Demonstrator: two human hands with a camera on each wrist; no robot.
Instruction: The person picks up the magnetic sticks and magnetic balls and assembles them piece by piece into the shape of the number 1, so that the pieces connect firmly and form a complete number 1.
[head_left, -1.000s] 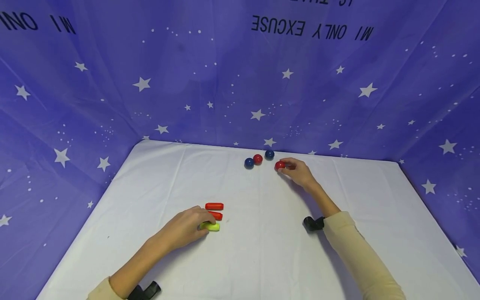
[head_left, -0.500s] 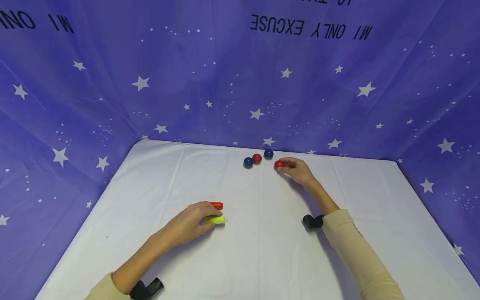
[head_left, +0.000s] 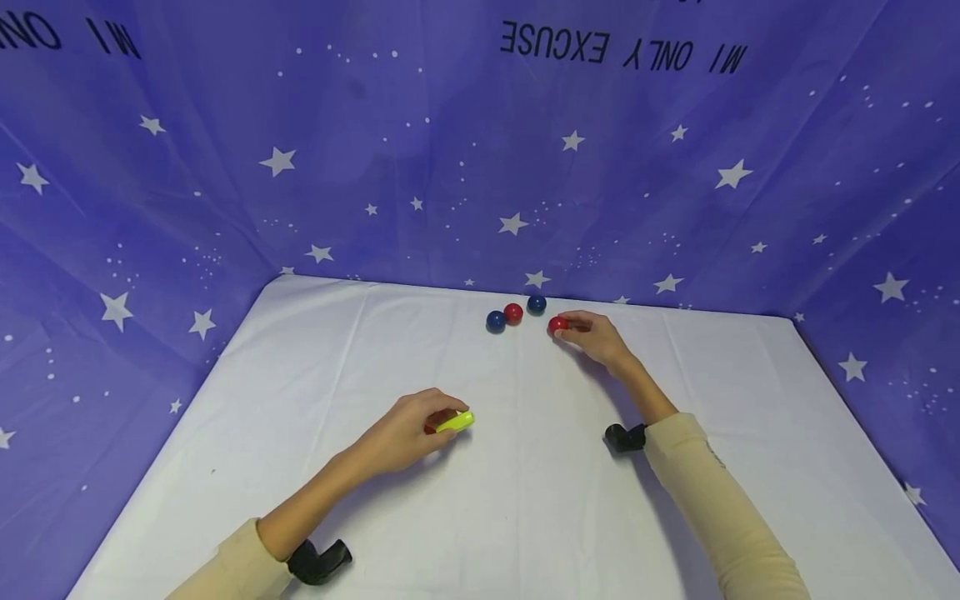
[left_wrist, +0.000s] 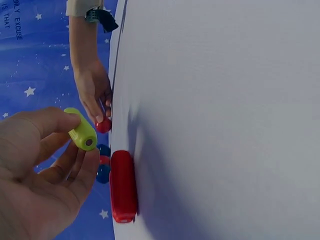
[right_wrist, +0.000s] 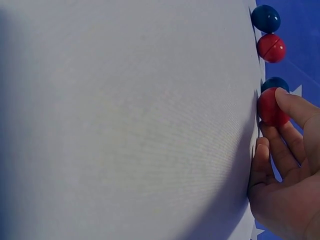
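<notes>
In the head view my left hand (head_left: 411,430) pinches a short yellow-green rod-shaped piece (head_left: 457,421) between thumb and fingers. The left wrist view shows the piece (left_wrist: 83,134) tilted and raised, with a small dark spot in its end. A red rod-shaped piece (left_wrist: 123,187) lies on the table just beyond this hand; the fingers mostly cover the red in the head view. Toward the back, my right hand (head_left: 597,340) holds a glossy red ball (head_left: 558,325) by thumb and fingertips. Close to it sit a blue ball (head_left: 536,305), another red ball (head_left: 513,313) and a second blue ball (head_left: 496,322).
White cloth (head_left: 525,500) covers the table. A purple-blue curtain (head_left: 420,150) with stars and lettering rises behind its back edge and along both sides. Each wrist carries a black camera mount, one by the left sleeve (head_left: 240,562) and one by the right sleeve (head_left: 720,500).
My left hand has moved right and away from me, lifting the yellow-green piece past the red ones, which it now mostly hides. The right hand stays on its red ball.
</notes>
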